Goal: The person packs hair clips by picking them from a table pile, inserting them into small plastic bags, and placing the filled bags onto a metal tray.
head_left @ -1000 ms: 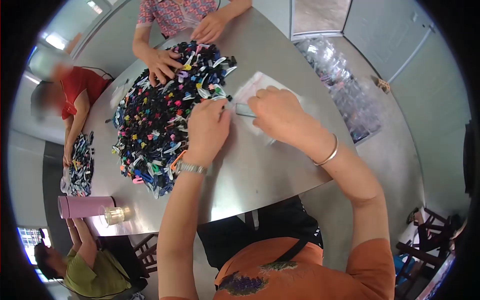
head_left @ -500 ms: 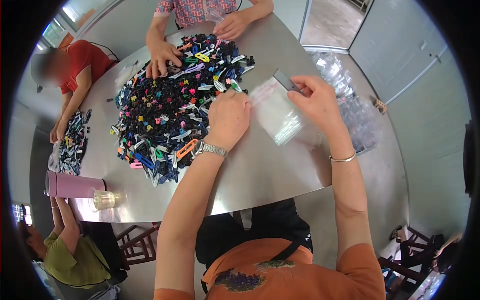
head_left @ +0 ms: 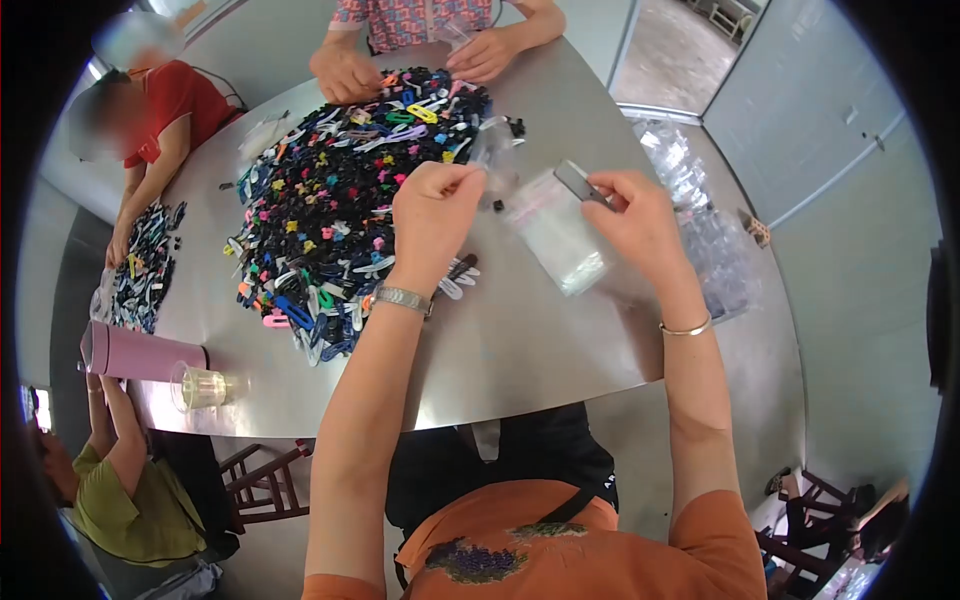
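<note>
My left hand (head_left: 437, 215) pinches a clear plastic bag (head_left: 494, 152) by its edge, at the right side of a big pile of hair clips (head_left: 330, 200). Between the thumb and fingers of my right hand (head_left: 640, 215) is a small grey flat object (head_left: 577, 183). Just below and left of it, a stack of clear zip bags (head_left: 565, 240) with pinkish top edges lies on the metal table (head_left: 520, 350). A few white and dark clips (head_left: 457, 277) lie beside my left wrist.
Across the table a co-worker's hands (head_left: 485, 55) are at the pile and on a clear bag. Another person in red (head_left: 180, 110) handles a smaller clip pile (head_left: 145, 270). A pink tumbler (head_left: 145, 352) and a clear cup (head_left: 198, 387) stand at the left edge.
My left hand has lifted and now has a clear bag in its fingers, apart from the stack. My right hand keeps the grey object near the stack. The co-worker's hand opposite has shifted on the pile.
</note>
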Available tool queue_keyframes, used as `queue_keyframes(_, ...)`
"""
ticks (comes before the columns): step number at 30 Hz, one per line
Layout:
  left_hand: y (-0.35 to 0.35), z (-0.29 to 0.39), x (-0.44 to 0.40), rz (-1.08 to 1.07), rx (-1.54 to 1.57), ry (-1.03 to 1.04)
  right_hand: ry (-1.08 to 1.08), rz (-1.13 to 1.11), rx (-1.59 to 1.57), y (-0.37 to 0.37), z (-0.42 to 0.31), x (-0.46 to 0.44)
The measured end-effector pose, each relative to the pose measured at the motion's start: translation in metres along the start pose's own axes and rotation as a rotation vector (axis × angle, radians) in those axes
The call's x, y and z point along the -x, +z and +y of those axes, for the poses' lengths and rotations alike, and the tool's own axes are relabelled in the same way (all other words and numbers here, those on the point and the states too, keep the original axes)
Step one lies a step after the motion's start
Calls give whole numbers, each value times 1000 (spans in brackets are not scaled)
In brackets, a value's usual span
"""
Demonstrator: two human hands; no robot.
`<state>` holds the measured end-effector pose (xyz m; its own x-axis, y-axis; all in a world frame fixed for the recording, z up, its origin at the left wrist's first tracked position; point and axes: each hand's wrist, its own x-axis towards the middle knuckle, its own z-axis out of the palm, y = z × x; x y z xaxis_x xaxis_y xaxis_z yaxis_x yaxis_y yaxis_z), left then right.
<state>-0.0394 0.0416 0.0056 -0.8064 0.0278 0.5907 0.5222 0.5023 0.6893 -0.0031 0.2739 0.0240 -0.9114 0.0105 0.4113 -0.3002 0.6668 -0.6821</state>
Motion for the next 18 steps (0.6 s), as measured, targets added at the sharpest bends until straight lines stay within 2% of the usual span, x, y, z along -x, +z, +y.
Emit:
queue_keyframes(2,-17,10,-4,8,582,-552,-123,-123,185,4,-1,0)
queue_keyframes(3,-26,12,-4,4,645,-631,-136,-129,179,8,0,0)
queue_keyframes(4,-31,9,-2,16,643,-630,-226,-172,272,11,2,0)
queue_keyframes(6,-33,-2,2,16,885,-706,-322,-214,375,16,-6,0)
queue_keyframes(8,-33,-13,7,19,918,-693,-451,-126,161,26,-23,0)
queue_keyframes(11,-33,-10,18,64,945,-707,-568,-86,138,47,-64,0)
queue_keyframes(15,-37,-1,24,75,773,-657,-626,-11,175,85,-84,-4)
queue_keyframes(18,-46,-3,21,105,648,-634,-660,48,54,107,-76,-13)
